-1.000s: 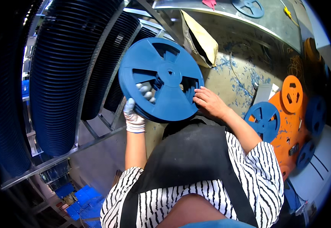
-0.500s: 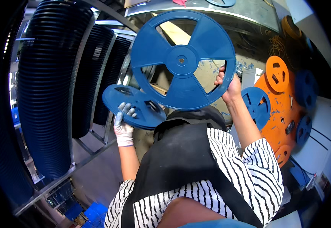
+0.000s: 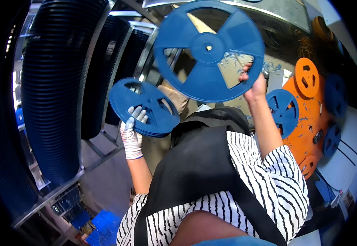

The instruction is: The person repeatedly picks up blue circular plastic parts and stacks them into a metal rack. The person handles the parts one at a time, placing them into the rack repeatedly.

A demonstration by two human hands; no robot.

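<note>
My bare right hand [image 3: 253, 84] grips the rim of a large blue plastic reel [image 3: 208, 82], its fingers curled through one of the cut-out windows. The reel is held up with its flat face toward me. In my gloved left hand [image 3: 133, 129] is a smaller-looking stack of blue reels [image 3: 160, 117], tilted, with the fingers lying over the top face near a window and the thumb at the rim. Several rims show at the stack's lower edge. The two sets of reels are apart.
To the left, a metal rack [image 3: 89, 74] carries long rows of dark blue reels [image 3: 55, 82]. On the right, an orange surface [image 3: 303, 127] bears blue and orange reels [image 3: 306, 77] and blue scraps. A metal table [image 3: 285, 12] stands ahead; a blue bin [image 3: 104, 227] is low at left.
The large reel has shifted up and to the right in the picture. The left stack is turned more face-up toward me. Both hands keep their hold.
</note>
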